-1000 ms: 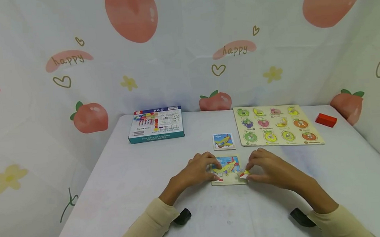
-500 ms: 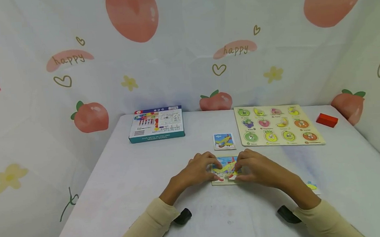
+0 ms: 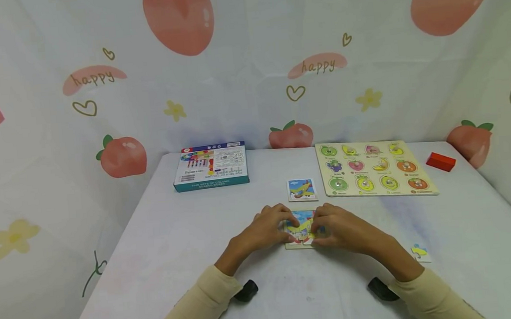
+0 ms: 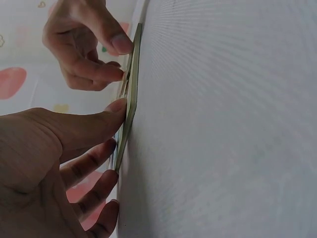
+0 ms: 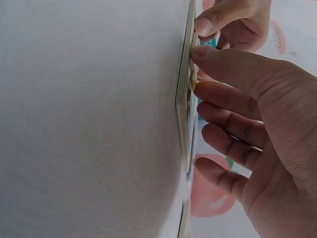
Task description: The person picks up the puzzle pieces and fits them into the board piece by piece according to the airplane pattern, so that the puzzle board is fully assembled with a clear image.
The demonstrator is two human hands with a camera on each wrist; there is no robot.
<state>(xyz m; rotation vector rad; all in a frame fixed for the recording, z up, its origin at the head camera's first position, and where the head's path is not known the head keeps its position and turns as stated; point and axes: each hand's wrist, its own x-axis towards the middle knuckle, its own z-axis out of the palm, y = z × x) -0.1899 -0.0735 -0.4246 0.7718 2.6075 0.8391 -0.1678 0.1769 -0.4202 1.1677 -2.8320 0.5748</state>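
A small jigsaw puzzle board with an airplane picture lies on the white table, in front of the person. The left hand holds the board's left side, its thumb on the near edge and its fingers bent over the pieces. From the right, the right hand pinches a white, red and yellow puzzle piece between thumb and index finger, low on the board beside the lower left piece. In the right wrist view the other fingers are spread. The hands partly cover the picture.
Behind the board lies a matching airplane picture tile. A loose puzzle piece sits right of the right forearm. Farther back are a boxed toy set, a fruit peg puzzle and a red block.
The right hand has moved left with the puzzle piece, from the board's right edge to beside the lower left piece. The loose piece has come out from behind the right forearm. The left hand stays still.
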